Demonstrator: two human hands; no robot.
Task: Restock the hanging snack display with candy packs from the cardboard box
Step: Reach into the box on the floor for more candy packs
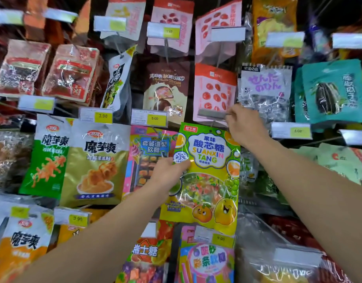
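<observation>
A green and yellow candy pack (208, 172) marked SUANXIN TANG hangs upright in the middle of the display. My left hand (168, 172) grips its left edge at mid height, thumb on the front. My right hand (244, 124) is up at the pack's top right corner, where it pinches the metal peg (227, 114) next to the tilted price tag holder (211, 114). Whether the pack's hole sits on the peg is hidden. The cardboard box is not in view.
Snack packs hang all around: a pink gummy pack (149, 158) just left, konjac packs (96, 162) further left, red-dotted pink packs (215, 92) above, a teal seed pack (333, 90) to the right. Price tags (149, 118) stick out on peg ends.
</observation>
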